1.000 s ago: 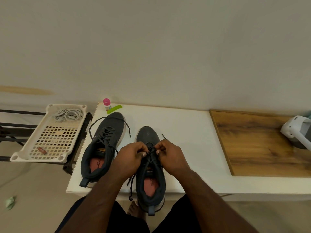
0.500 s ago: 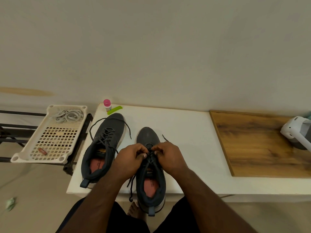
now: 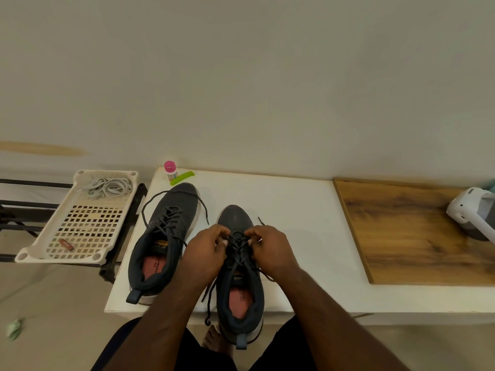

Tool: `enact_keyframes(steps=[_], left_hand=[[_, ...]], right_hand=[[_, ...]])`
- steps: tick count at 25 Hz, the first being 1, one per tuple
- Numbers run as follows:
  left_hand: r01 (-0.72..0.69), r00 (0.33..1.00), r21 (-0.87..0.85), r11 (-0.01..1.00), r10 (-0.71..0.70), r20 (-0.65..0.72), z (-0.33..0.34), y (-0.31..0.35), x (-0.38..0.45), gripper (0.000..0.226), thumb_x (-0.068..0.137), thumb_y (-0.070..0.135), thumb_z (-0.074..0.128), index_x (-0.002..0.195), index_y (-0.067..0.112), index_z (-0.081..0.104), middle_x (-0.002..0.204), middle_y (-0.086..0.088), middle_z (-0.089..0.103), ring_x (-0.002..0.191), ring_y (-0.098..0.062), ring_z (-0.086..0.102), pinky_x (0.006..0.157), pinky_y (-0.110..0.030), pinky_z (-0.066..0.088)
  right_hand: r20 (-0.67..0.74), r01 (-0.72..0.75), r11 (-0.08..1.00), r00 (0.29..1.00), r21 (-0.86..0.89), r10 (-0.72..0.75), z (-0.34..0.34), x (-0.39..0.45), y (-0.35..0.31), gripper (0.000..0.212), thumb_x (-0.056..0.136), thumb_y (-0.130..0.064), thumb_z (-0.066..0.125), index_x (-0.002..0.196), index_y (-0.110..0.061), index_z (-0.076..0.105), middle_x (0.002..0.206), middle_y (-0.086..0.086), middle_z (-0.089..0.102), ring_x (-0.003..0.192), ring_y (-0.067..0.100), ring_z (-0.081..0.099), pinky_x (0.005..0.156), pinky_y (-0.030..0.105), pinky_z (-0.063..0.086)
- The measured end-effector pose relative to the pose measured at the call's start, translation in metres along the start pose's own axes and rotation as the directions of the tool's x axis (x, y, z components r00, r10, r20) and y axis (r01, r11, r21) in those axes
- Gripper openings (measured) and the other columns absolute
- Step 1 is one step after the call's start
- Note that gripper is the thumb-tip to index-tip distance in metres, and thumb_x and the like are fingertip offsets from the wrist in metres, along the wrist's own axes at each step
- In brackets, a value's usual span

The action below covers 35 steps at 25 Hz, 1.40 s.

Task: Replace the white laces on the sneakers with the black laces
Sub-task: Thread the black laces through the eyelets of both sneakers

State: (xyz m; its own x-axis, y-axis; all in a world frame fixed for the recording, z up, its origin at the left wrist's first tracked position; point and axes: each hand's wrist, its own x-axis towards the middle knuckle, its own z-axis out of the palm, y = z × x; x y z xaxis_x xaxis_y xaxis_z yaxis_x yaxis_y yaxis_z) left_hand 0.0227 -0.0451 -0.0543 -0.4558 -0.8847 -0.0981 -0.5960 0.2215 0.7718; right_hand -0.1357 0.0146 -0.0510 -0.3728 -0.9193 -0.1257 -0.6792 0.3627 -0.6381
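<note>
Dark grey mesh covers both sneakers on the white table (image 3: 294,210), and we sit facing them with our knees just under its near edge. Our left hand (image 3: 206,253) and right hand (image 3: 270,250) meet over the right sneaker (image 3: 238,277), whose heel overhangs the table's front; the fingers of each hand are curled and pinch the black lace (image 3: 239,243) at the lower eyelets, near the toe, one hand on either side of the tongue. One loose end of that lace hangs off the table's edge beside the heel, another trails out past our right wrist. The left sneaker (image 3: 163,245) lies just beside it, angled away to the left, already threaded with a second black lace (image 3: 171,218) whose ends loop loosely round its toe. The white laces (image 3: 107,187) lie bundled at the far end of a perforated cream tray (image 3: 80,223) on a dark rack left of the table. A pink-capped bottle (image 3: 170,170) and a green clip (image 3: 182,178) sit at the table's far left corner, touching or nearly so. A wooden board (image 3: 415,231) covers the right part, with a white device (image 3: 474,212) on it.
</note>
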Motion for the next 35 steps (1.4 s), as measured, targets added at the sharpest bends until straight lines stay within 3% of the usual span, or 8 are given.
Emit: enact_keyframes(steps=[3,7,12,16,20,23,32,35], left_hand=[[-0.032,0.999,0.055,0.998,0.032,-0.001,0.004,-0.001,0.006,0.029,0.098,0.017,0.052,0.123,0.026,0.064,0.114,0.002,0.062,0.098,-0.014,0.062,0.095,-0.031,0.050],[-0.057,0.998,0.121,0.991,0.057,0.002,0.005,0.000,0.011,0.027,0.098,0.018,0.051,0.119,0.025,0.067,0.115,0.001,0.062,0.105,-0.011,0.055,0.090,-0.019,0.036],[-0.041,0.999,0.069,0.997,0.040,0.020,0.004,0.001,0.008,0.029,0.097,0.017,0.054,0.121,0.027,0.065,0.115,0.004,0.063,0.104,-0.011,0.058,0.096,-0.028,0.047],[-0.038,0.997,-0.011,0.999,0.039,0.069,-0.002,-0.004,0.005,0.024,0.092,0.014,0.059,0.106,0.032,0.067,0.101,0.011,0.063,0.088,-0.007,0.063,0.085,-0.032,0.055],[-0.066,0.995,0.003,0.998,0.066,0.080,-0.003,-0.001,0.003,0.020,0.092,0.012,0.060,0.099,0.028,0.069,0.098,0.010,0.064,0.086,-0.006,0.061,0.083,-0.028,0.053],[-0.095,0.994,0.087,0.992,0.090,0.062,0.001,0.004,0.003,0.020,0.093,0.014,0.055,0.086,0.033,0.057,0.090,0.009,0.056,0.083,-0.007,0.055,0.077,-0.026,0.047],[-0.067,0.997,0.029,0.997,0.066,0.051,-0.002,0.003,0.003,0.017,0.094,0.011,0.056,0.091,0.027,0.061,0.092,0.010,0.057,0.086,-0.007,0.056,0.080,-0.026,0.048],[-0.096,0.995,0.064,0.993,0.095,0.028,-0.001,0.004,0.001,0.017,0.093,0.012,0.055,0.084,0.026,0.057,0.086,0.007,0.056,0.082,-0.008,0.053,0.075,-0.027,0.044]], right_hand=[[0.007,-0.004,1.000,1.000,-0.020,0.004,0.002,0.004,0.001,0.022,0.094,-0.011,0.056,0.106,-0.019,0.073,0.102,0.000,0.070,0.092,0.015,0.064,0.088,0.035,0.055],[0.060,0.065,0.991,0.997,-0.120,-0.058,-0.002,0.007,-0.001,0.027,0.095,-0.011,0.051,0.108,-0.023,0.071,0.102,0.002,0.061,0.093,0.017,0.058,0.086,0.031,0.050],[0.026,0.076,0.992,0.997,-0.100,-0.074,0.003,0.008,0.001,0.019,0.093,-0.008,0.046,0.091,-0.024,0.057,0.094,-0.002,0.056,0.085,0.015,0.055,0.078,0.036,0.050],[0.014,0.044,0.999,0.999,-0.024,-0.044,0.003,0.008,0.003,0.020,0.095,-0.007,0.052,0.098,-0.020,0.067,0.096,-0.004,0.062,0.087,0.013,0.060,0.081,0.034,0.054],[0.012,0.022,1.000,1.000,-0.002,-0.021,0.003,0.006,0.004,0.019,0.095,-0.010,0.055,0.100,-0.021,0.070,0.099,-0.005,0.065,0.087,0.012,0.062,0.084,0.036,0.055],[0.016,0.008,1.000,1.000,0.015,-0.008,0.002,0.001,0.004,0.022,0.095,-0.009,0.053,0.105,-0.019,0.069,0.103,-0.004,0.068,0.093,0.013,0.063,0.088,0.036,0.054],[0.009,-0.019,1.000,1.000,0.004,0.019,0.006,0.002,0.005,0.023,0.094,-0.011,0.055,0.108,-0.022,0.070,0.107,-0.005,0.070,0.097,0.013,0.064,0.092,0.037,0.054],[0.012,-0.014,1.000,1.000,-0.003,0.014,0.007,0.002,0.004,0.023,0.094,-0.013,0.056,0.108,-0.023,0.071,0.107,-0.005,0.071,0.098,0.013,0.064,0.092,0.036,0.053]])
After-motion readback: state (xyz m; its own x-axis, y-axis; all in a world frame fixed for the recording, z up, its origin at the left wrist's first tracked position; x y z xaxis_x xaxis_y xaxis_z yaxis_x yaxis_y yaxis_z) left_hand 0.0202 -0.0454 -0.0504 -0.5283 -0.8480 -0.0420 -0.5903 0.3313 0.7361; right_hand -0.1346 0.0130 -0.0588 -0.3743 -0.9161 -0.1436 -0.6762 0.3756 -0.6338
